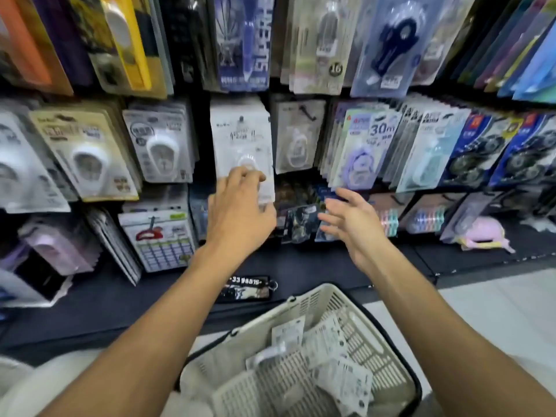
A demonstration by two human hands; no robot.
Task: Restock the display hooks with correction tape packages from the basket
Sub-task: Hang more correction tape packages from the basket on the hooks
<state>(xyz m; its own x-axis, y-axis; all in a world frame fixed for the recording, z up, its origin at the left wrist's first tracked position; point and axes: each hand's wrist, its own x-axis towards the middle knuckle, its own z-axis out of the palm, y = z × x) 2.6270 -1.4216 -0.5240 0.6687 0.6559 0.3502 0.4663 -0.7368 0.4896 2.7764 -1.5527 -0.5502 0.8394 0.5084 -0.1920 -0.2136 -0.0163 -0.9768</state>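
While my left hand (240, 209) pinches the lower edge of a white correction tape package (242, 145), the card hangs straight up from my fingertips, its long axis vertical, its top slot level with the display hook (241, 118) in the middle row. That is the relation everything turns on: the package sits directly above and ahead of my left hand, and the hook pokes toward me through the top of it (or just in front of it; the blur won't let me say whether the slot is fully threaded). My judgement is that it only needs a push back along the hook.

My right hand (350, 221) floats just to the right, fingers spread and loose, holding nothing, close beside the card but not touching it. The left is plainly the nearer hand and the one doing the work.

The package itself is pale, nearly white, with small dark print across the upper half and a clear blister bulging near the bottom, right where my fingers close on it. More cards of the same look seem stacked behind it on the same hook.

Down by my waist, the cream basket (391, 350) holds several more white packages (328, 341), lying flat and jumbled, well below both hands.
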